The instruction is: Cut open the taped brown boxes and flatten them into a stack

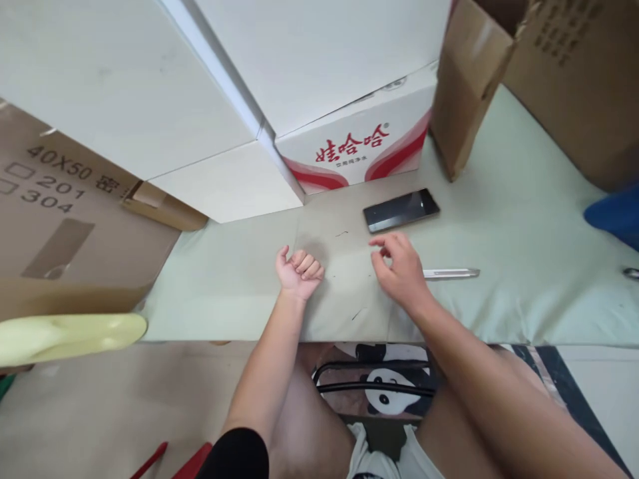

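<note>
Here | left hand: grip curled closed | right hand: grip slightly parted | phone just beyond | carton behind

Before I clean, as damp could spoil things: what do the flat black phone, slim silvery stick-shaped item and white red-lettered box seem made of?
Black phone: probably glossy glass face, given reflections. Silvery item: smooth metal or plastic; its pale sheen fits either. Lettered box: likely smooth printed cardboard, by its crisp edges.

Glossy, glass-looking phone screen at twelve o'clock from my right hand, metallic-looking tool at my three, smooth, faintly sheeny table cover, printed carton of smooth paperboard at eleven, matt cardboard box at one
</note>
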A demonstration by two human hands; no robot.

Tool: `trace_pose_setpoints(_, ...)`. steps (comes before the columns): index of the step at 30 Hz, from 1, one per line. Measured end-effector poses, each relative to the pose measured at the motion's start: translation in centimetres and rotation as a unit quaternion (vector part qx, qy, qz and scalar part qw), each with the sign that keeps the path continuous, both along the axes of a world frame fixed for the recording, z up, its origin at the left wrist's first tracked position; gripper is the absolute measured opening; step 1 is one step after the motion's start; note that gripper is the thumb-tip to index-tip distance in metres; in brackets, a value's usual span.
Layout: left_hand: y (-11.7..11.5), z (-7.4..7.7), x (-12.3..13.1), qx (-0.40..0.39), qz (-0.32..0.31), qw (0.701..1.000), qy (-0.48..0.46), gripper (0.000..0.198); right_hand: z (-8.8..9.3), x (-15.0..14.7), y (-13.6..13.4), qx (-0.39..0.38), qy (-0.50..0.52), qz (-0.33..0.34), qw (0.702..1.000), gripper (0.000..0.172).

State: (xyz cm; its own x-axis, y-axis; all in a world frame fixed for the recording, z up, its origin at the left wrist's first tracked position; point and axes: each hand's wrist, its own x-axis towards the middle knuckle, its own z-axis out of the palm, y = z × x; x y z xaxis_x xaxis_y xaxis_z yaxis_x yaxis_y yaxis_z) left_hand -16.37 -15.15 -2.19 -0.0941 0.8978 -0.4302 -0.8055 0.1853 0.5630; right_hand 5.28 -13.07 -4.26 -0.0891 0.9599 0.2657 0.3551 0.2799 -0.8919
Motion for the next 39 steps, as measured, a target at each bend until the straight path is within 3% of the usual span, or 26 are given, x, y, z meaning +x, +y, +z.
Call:
trace_pose_setpoints(3, -0.5, 0.7, -1.7, 0.012, 0.006, 1.0, -0.005, 0.062, -1.2, -0.8, -2.5, 0.043, -0.096, 0.117, 0.988, 0.022)
trace_pose_setpoints(6, -0.9, 1.5, -3.8, 0.031, 0.059, 0.998, -0.014, 0.058, -2.4, -1.0, -3.5, 0.066, -0.157, 0.168, 0.971, 0.02)
trace_pose_setpoints(11, -2.0, 2.4, -6.9, 0.069, 0.141, 0.985, -0.073, 0.052, -4.2, -1.9, -3.4, 0.141, -0.244, 0.164, 0.945, 0.018)
trace_pose_setpoints(17, -3.8, 2.7, -10.2, 0.115, 0.208, 0.956, -0.171, 0.045, -4.8, -2.7, -4.1, 0.258, -0.393, 0.192, 0.862, 0.015)
trace_pose_setpoints(23, -5.1, 3.2, -13.1, 0.141, 0.27, 0.917, -0.257, 0.039, -4.5, -2.4, -4.1, 0.287, -0.398, 0.206, 0.847, 0.013)
trace_pose_setpoints(28, -5.7, 3.4, -15.1, 0.147, 0.309, 0.891, -0.299, 0.037, -3.7, -3.6, -2.1, 0.274, -0.406, 0.252, 0.834, 0.007)
trace_pose_setpoints(33, -6.1, 3.3, -16.2, 0.157, 0.31, 0.888, -0.301, 0.036, -1.0, -9.5, 1.0, 0.285, -0.39, 0.306, 0.82, 0.012)
trace_pose_setpoints(39, -6.9, 3.0, -16.7, 0.156, 0.323, 0.865, -0.35, 0.036, 5.0, -22.4, 4.7, 0.343, -0.323, 0.334, 0.816, 0.014)
